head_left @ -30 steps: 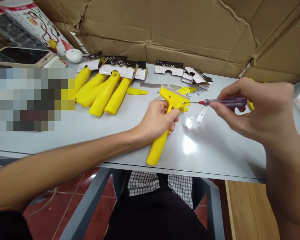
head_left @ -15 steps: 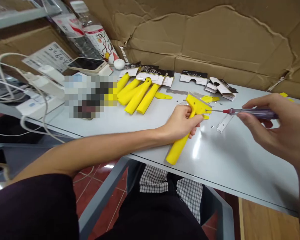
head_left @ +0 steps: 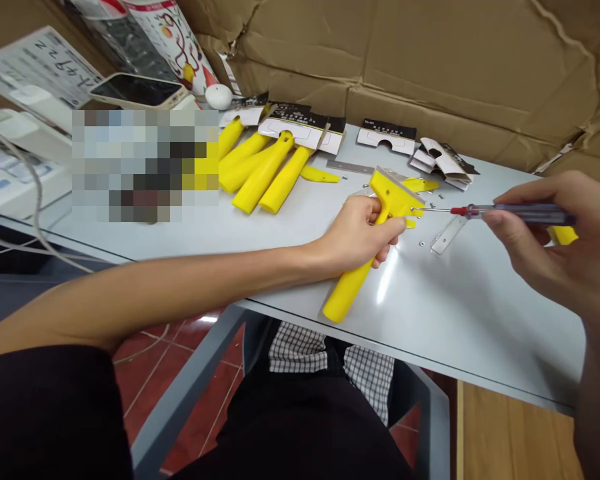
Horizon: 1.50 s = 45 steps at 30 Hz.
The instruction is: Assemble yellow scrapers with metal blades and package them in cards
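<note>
Over the tabletop (head_left: 460, 320), near its front edge, slanted a yellow scraper (head_left: 353, 290), its long axis running from the handle end near the person to a head pointing away and rightward. The left hand (head_left: 363, 233), nearer, wrapped firmly round its neck. Well to the scraper's right, the right hand (head_left: 573, 257) gripped a screwdriver (head_left: 523, 213), its shaft pointing left across to what looked like a small screw (head_left: 413, 209) in the head.

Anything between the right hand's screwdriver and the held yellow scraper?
Nothing visible: the screwdriver in the right hand runs clear to the yellow scraper; the left hand grips it just below that line.
</note>
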Available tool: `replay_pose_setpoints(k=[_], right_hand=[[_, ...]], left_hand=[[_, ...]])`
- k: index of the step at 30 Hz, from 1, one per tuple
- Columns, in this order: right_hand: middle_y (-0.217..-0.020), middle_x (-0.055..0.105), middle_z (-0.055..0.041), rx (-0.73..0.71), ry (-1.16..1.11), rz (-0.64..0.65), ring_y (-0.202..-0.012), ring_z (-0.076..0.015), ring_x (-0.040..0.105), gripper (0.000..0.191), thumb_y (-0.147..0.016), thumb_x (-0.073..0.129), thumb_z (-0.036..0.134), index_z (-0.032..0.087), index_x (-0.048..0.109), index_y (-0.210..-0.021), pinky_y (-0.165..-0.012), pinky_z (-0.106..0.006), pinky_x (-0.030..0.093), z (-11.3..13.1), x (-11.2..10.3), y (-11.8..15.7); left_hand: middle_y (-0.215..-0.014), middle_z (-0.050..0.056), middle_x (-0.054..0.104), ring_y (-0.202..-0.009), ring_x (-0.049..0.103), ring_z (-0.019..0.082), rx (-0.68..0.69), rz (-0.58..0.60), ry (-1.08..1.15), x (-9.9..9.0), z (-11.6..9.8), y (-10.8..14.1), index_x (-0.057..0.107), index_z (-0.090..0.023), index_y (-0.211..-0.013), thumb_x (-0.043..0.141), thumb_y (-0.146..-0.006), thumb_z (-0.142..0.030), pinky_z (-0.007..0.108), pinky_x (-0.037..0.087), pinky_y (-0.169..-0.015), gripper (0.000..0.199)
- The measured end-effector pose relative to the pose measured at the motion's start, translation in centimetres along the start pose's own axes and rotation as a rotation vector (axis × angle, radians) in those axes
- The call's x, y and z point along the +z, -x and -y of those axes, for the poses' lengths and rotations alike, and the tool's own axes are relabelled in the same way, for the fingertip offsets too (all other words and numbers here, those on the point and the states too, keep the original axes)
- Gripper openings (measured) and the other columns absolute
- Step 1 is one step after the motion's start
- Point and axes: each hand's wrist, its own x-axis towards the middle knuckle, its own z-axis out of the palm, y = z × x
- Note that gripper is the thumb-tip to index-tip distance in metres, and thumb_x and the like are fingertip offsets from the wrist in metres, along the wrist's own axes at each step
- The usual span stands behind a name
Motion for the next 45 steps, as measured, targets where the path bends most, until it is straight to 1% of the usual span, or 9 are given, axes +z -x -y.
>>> replay_pose_setpoints(k=[3, 9, 18, 24, 26, 30, 33, 38, 45], right_hand=[[-0.050, 0.058, 0.0038, -0.023, 0.039, -0.030, -0.046, -0.0188, 0.059, 0.017, -0.092, 0.074, 0.038, 0.025, 0.069, -0.082, -0.049, -0.032, 0.033, 0.0, 0.1, -0.2], [-0.084, 0.076, 0.0020, 0.061, -0.167, 0.123, -0.060, -0.0183, 0.071, 0.017, -0.084, 0.073, 0.026, 0.029, 0.064, -0.099, -0.057, -0.034, 0.050, 1.3, -1.1, -0.6], [-0.066, 0.076, 0.0007, -0.010, -0.073, -0.009, -0.055, -0.0179, 0.069, 0.015, -0.093, 0.081, 0.035, 0.022, 0.074, -0.088, -0.052, -0.032, 0.040, 1.2, -0.8, -0.6], [-0.047, 0.051, 0.0055, -0.007, 0.037, -0.036, -0.044, -0.0151, 0.053, 0.026, -0.099, 0.067, 0.040, 0.024, 0.070, -0.079, -0.051, -0.033, 0.029, 0.6, -0.1, -0.4], [-0.055, 0.060, 0.0055, 0.015, -0.032, 0.010, -0.047, -0.0164, 0.060, 0.013, -0.093, 0.072, 0.037, 0.024, 0.071, -0.090, -0.053, -0.033, 0.036, 0.8, -0.2, -0.5], [-0.083, 0.077, 0.0030, 0.055, -0.130, 0.110, -0.057, -0.0182, 0.070, 0.025, -0.084, 0.080, 0.026, 0.027, 0.067, -0.105, -0.060, -0.034, 0.047, 1.4, -0.9, -0.5], [-0.070, 0.074, 0.0035, 0.020, -0.074, 0.106, -0.058, -0.0187, 0.070, 0.012, -0.090, 0.079, 0.029, 0.026, 0.069, -0.095, -0.058, -0.033, 0.044, 1.4, -1.0, -0.4], [-0.050, 0.056, 0.0066, -0.064, 0.066, -0.003, -0.046, -0.0157, 0.059, 0.021, -0.097, 0.076, 0.039, 0.024, 0.068, -0.084, -0.050, -0.031, 0.031, 0.7, -0.3, -0.3], [-0.080, 0.074, 0.0040, -0.013, -0.143, 0.085, -0.058, -0.0160, 0.069, 0.018, -0.088, 0.076, 0.028, 0.027, 0.064, -0.100, -0.055, -0.032, 0.046, 1.1, -0.7, -0.3]], left_hand=[[-0.048, -0.003, 0.055, -0.041, 0.053, 0.007, 0.006, 0.008, -0.007, 0.0, 0.0, 0.0, 0.055, -0.018, -0.063, 0.065, -0.095, -0.005, 0.020, 0.042, -0.044, 0.036], [-0.044, -0.004, 0.053, -0.038, 0.051, 0.008, -0.020, -0.009, -0.013, -0.1, -0.1, -0.1, 0.056, -0.019, -0.064, 0.064, -0.093, -0.006, 0.020, 0.042, -0.042, 0.033], [-0.045, -0.003, 0.054, -0.039, 0.052, 0.009, -0.011, -0.030, -0.013, -0.1, 0.2, -0.3, 0.057, -0.019, -0.066, 0.066, -0.093, -0.008, 0.021, 0.043, -0.042, 0.031], [-0.047, -0.003, 0.056, -0.039, 0.052, 0.008, -0.006, -0.036, -0.030, 0.0, -0.2, -0.1, 0.056, -0.019, -0.064, 0.068, -0.091, -0.005, 0.021, 0.042, -0.041, 0.032], [-0.046, -0.004, 0.055, -0.039, 0.052, 0.009, -0.004, -0.030, -0.032, -0.1, -0.2, 0.0, 0.056, -0.019, -0.064, 0.068, -0.090, -0.006, 0.021, 0.042, -0.041, 0.032], [-0.046, -0.004, 0.055, -0.039, 0.052, 0.009, -0.010, -0.029, -0.033, -0.2, -0.2, 0.0, 0.056, -0.020, -0.065, 0.069, -0.090, -0.007, 0.021, 0.044, -0.041, 0.031], [-0.049, -0.003, 0.057, -0.041, 0.054, 0.009, -0.013, -0.043, -0.035, -0.2, -0.3, 0.0, 0.056, -0.019, -0.065, 0.069, -0.089, -0.005, 0.021, 0.043, -0.042, 0.031], [-0.047, -0.004, 0.055, -0.039, 0.053, 0.008, 0.006, -0.028, -0.053, -0.2, -0.6, 0.1, 0.056, -0.019, -0.065, 0.067, -0.089, -0.004, 0.020, 0.043, -0.041, 0.031], [-0.050, -0.004, 0.058, -0.040, 0.054, 0.008, 0.011, -0.031, -0.047, -0.2, -0.6, 0.1, 0.057, -0.018, -0.066, 0.067, -0.086, -0.003, 0.019, 0.043, -0.040, 0.027]])
